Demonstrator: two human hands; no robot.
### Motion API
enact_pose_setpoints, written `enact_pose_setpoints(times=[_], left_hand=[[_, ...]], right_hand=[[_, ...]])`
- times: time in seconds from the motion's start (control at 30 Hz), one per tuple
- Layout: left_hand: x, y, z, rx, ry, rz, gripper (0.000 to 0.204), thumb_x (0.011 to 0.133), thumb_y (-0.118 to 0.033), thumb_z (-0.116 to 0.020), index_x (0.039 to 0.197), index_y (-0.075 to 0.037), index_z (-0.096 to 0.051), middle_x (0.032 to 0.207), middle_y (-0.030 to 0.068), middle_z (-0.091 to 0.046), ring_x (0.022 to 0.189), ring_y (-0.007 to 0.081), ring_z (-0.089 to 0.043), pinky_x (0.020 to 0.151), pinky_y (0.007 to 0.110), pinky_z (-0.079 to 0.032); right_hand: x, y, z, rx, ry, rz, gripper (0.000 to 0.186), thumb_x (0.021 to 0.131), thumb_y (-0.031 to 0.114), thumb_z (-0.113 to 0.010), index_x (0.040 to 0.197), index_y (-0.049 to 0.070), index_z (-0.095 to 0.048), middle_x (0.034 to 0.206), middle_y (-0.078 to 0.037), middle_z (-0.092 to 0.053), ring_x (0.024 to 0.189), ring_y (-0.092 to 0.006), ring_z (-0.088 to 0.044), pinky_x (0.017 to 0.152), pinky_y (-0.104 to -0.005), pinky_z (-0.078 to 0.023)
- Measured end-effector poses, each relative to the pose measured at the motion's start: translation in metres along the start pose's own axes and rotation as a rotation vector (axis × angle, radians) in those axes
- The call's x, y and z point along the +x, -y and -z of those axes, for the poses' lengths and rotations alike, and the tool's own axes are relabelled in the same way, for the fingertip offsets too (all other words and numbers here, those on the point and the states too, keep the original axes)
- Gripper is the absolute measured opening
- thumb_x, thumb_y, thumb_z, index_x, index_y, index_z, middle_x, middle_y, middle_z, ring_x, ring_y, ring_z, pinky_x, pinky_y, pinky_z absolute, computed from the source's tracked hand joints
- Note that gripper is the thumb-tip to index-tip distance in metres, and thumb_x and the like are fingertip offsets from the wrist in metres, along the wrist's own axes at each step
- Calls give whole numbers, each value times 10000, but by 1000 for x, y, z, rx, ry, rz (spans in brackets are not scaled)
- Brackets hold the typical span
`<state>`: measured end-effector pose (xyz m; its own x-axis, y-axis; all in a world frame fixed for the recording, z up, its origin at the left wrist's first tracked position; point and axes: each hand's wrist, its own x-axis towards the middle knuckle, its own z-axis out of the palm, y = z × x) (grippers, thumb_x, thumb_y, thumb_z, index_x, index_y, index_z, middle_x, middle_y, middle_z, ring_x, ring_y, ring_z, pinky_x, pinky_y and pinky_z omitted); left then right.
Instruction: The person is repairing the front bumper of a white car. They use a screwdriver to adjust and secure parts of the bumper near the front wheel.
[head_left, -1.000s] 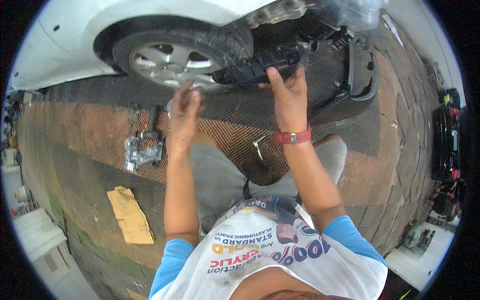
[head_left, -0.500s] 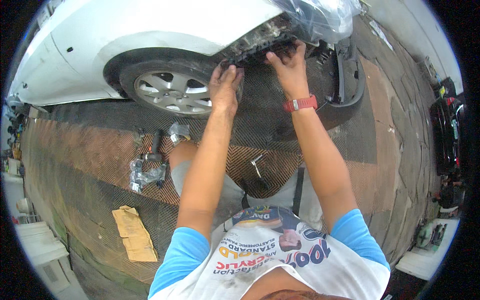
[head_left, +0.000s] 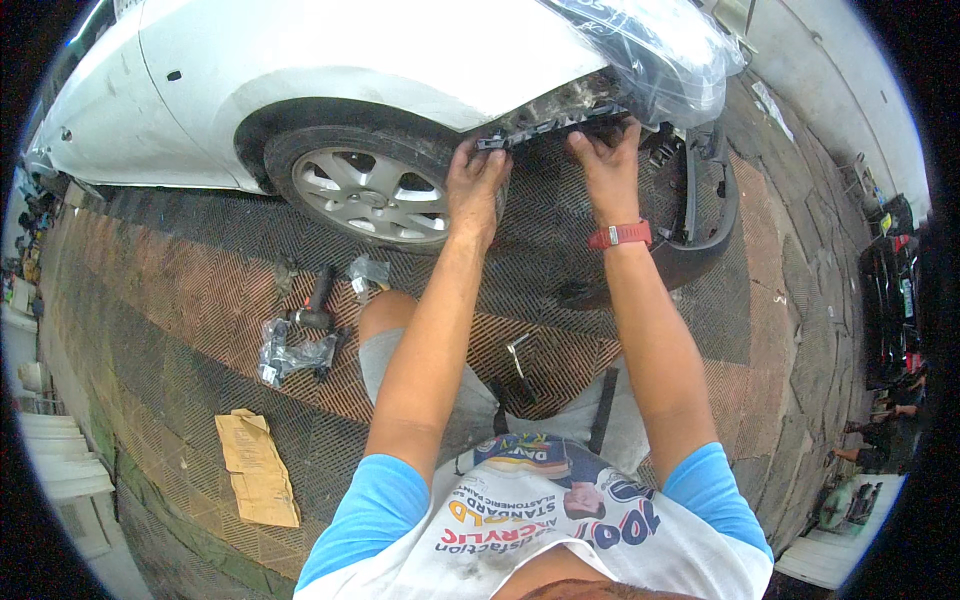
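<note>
Both my arms reach forward to the front corner of a white car (head_left: 400,70). A narrow black bracket (head_left: 545,128) runs along the lower edge of its fender, ahead of the wheel (head_left: 370,190). My left hand (head_left: 474,188) pinches the bracket's left end beside the tyre, thumb and fingers closed on it. Farther right, my right hand (head_left: 608,172), with a red watch on the wrist, grips the bracket from below; its fingertips are partly hidden behind it. Clear plastic film (head_left: 680,70) covers the headlight above.
A black bumper (head_left: 712,220) lies on the mat right of my right arm. Left of my knee are a power tool (head_left: 318,300) and parts in clear plastic bags (head_left: 290,350). A ratchet wrench (head_left: 520,368) sits between my legs. Brown paper (head_left: 258,468) lies at lower left.
The view has shifted, so the car and both hands appear lower and further right. The bracket's left end now shows above my left fingertips. Both hands stay at the bracket.
</note>
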<state>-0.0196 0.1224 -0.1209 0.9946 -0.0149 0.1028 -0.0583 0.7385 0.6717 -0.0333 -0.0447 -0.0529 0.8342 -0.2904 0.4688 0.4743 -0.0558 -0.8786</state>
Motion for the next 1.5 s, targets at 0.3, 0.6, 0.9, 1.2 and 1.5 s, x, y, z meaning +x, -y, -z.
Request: enact_pose_setpoints(times=[0.3, 0.6, 0.9, 1.2, 1.5], left_hand=[[14, -2, 2, -99, 139, 16, 647, 987, -286, -677, 1449, -2, -325, 1343, 123, -539, 1249, 256, -549, 1130, 471, -423], [22, 8, -7, -72, 8, -63, 521, 971, -332, -687, 1339, -52, -446, 1283, 104, -610, 1167, 242, -618, 1029, 458, -510], [30, -1, 12, 212, 188, -32, 331, 996, -194, -669, 1252, -45, -521, 1166, 56, -637, 1041, 183, -634, 999, 433, -552], [16, 0, -4, 193, 44, -98, 456, 969, -230, -715, 1255, 68, -522, 1204, 155, -651, 1044, 250, -661, 952, 395, -558], [35, 14, 25, 6, 177, -39, 494, 966, -264, -716, 1316, 4, -493, 1284, 111, -613, 1177, 224, -593, 1014, 399, -491]], right_hand=[[10, 12, -12, -87, -88, -73, 642, 860, 46, -782, 1357, -10, -380, 1194, -172, -595, 843, -199, -685, 737, -309, -583], [14, 11, -21, -171, -203, -91, 647, 818, 77, -827, 1300, 3, -402, 1137, -189, -582, 749, -188, -690, 642, -301, -582], [15, 10, -24, -172, -225, -108, 613, 833, 66, -810, 1278, -17, -396, 1129, -212, -611, 779, -200, -692, 658, -311, -576], [9, 3, -38, 129, -99, -271, 882, 948, 219, -724, 1495, -87, -104, 1324, -290, -482, 1120, -312, -617, 786, -383, -622], [15, 11, -47, 133, -23, -353, 1012, 939, 167, -730, 1480, -109, 80, 1444, -332, -315, 1237, -387, -537, 839, -477, -624]])
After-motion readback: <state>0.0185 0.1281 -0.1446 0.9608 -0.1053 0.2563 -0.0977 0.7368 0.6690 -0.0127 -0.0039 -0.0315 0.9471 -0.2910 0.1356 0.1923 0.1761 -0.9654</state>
